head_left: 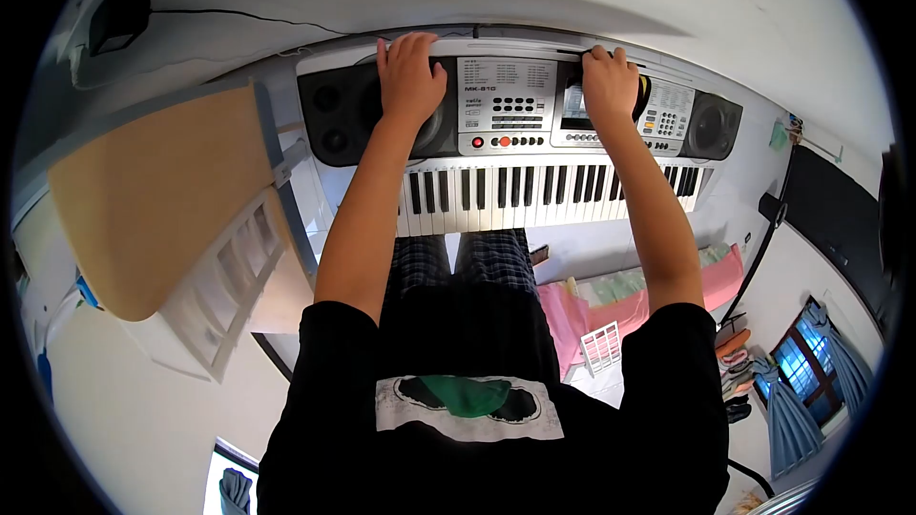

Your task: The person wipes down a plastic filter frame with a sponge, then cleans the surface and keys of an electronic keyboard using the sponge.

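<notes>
A silver electronic keyboard (pixel 508 100) with black and white keys (pixel 515 193) lies in front of me. My left hand (pixel 412 81) rests over its left speaker (pixel 339 110), fingers apart and reaching the back edge; nothing shows in it. My right hand (pixel 611 84) is over the right part of the panel, partly covering the display (pixel 575 103). Its fingers are curled at the back edge. A dark object with a yellow edge (pixel 644 91) shows beside that hand, mostly hidden by it; I cannot tell its kind.
A white wall rises behind the keyboard, with a black box (pixel 119 22) and its cable at the upper left. A tan panel (pixel 162 200) and a white rack (pixel 224 286) stand at left. Pink bedding (pixel 644 291) lies at right, near blue curtains (pixel 794 424).
</notes>
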A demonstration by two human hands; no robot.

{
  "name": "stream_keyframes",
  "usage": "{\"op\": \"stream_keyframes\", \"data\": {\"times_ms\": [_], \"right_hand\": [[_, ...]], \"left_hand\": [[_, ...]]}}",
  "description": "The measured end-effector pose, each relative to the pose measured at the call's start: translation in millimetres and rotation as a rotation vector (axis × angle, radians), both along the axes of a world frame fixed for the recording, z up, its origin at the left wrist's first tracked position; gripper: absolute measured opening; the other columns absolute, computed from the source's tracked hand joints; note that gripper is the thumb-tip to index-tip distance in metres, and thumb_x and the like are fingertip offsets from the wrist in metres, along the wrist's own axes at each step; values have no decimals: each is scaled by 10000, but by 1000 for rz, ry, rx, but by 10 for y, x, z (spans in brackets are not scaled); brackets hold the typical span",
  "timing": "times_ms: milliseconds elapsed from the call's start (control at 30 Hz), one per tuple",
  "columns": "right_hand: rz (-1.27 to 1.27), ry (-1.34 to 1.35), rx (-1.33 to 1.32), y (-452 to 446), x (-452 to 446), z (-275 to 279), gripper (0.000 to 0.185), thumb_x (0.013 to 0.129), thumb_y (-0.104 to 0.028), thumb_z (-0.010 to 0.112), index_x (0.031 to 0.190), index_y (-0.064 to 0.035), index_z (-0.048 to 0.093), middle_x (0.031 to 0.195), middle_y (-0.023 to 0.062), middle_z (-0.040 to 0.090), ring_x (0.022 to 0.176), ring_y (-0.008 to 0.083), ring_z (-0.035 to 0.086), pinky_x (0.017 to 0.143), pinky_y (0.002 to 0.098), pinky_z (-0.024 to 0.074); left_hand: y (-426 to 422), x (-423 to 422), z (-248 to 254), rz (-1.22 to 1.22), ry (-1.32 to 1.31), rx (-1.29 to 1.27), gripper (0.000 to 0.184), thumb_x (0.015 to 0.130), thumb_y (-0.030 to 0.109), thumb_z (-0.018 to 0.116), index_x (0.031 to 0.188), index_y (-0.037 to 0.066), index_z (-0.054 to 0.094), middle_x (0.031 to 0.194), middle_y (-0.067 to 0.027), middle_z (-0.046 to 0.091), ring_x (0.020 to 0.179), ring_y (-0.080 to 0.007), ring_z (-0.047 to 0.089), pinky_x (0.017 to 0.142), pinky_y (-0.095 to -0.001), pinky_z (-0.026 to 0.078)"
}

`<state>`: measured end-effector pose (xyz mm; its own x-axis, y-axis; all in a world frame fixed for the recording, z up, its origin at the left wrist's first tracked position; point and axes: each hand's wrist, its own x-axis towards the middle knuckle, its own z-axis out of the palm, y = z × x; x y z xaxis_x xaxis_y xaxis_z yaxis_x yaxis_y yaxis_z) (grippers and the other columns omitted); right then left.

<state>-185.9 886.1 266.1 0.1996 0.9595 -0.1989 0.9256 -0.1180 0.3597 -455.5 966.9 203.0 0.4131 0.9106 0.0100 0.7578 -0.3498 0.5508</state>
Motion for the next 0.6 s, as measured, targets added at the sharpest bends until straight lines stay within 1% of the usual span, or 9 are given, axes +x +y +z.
{"op": "stream_keyframes", "data": {"times_ms": [133, 233, 300, 367, 500, 600], "right_hand": [[-45, -28, -6, 96, -241, 23, 121, 816, -175, 592, 823, -132, 706, 955, 8, 648, 963, 232, 587, 759, 387, 483], [-23, 87, -11, 227, -617, 56, 124, 812, -169, 596, 819, -120, 710, 955, 19, 647, 976, 230, 579, 773, 394, 483], [47, 175, 37, 283, -883, 29, 119, 801, -175, 609, 808, -112, 710, 941, 28, 646, 966, 231, 571, 778, 392, 467], [66, 186, 26, 368, -1059, 40, 115, 796, -175, 615, 805, -110, 710, 937, 33, 646, 960, 233, 567, 779, 390, 455], [128, 254, 53, 305, -878, 14, 102, 783, -162, 625, 798, -106, 709, 924, 40, 644, 949, 234, 556, 774, 382, 428], [40, 171, -6, 173, -532, 20, 119, 802, -173, 603, 818, -118, 706, 966, 26, 636, 999, 233, 561, 816, 406, 459]], "left_hand": [[-16, 34, 3, 14, 18, 6, 423, 771, 140, 662, 1179, 129, 553, 1214, -52, 560, 1236, -252, 448, 1149, -516, 151], [-3, 23, 16, 9, 36, 6, 425, 765, 142, 667, 1174, 129, 553, 1210, -50, 560, 1237, -254, 446, 1147, -514, 151], [-17, 37, 24, -2, 41, 10, 425, 764, 143, 669, 1173, 130, 553, 1209, -50, 560, 1239, -254, 446, 1146, -511, 153], [-7, 22, 20, 2, 38, 15, 424, 770, 149, 670, 1176, 129, 551, 1209, -50, 560, 1241, -256, 445, 1144, -508, 158], [23, -3, 46, -38, 26, 4, 427, 777, 153, 669, 1185, 130, 544, 1210, -51, 561, 1242, -255, 446, 1142, -506, 160], [30, -11, 46, -42, 41, -17, 432, 784, 152, 665, 1195, 133, 537, 1213, -52, 562, 1243, -256, 446, 1142, -508, 160]]}}
